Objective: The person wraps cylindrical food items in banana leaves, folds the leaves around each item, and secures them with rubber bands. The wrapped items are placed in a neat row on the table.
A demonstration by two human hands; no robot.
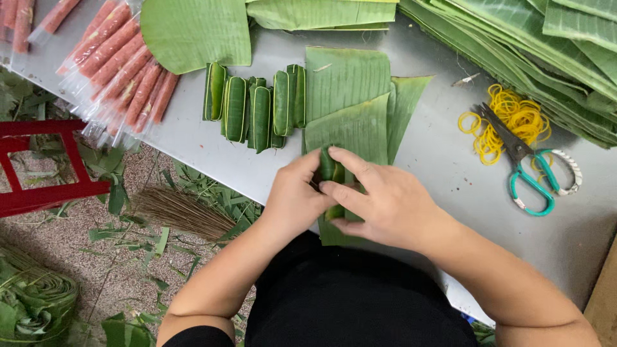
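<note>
My left hand (294, 198) and my right hand (379, 204) close together around a small green leaf-wrapped roll (329, 171) at the near edge of the metal table (443, 148). The roll lies on a stack of cut banana leaf pieces (350, 103), and the fingers of both hands fold the leaf about it. Several finished leaf-wrapped rolls (254, 109) stand in a row just beyond my left hand.
Plastic-wrapped pink sausages (122, 64) lie at the far left. Yellow rubber bands (511, 119) and teal-handled scissors (530, 170) sit to the right. Long banana leaves (540, 45) pile at the far right. A broom (177, 212), a red stool (38, 164) and leaf scraps are on the floor.
</note>
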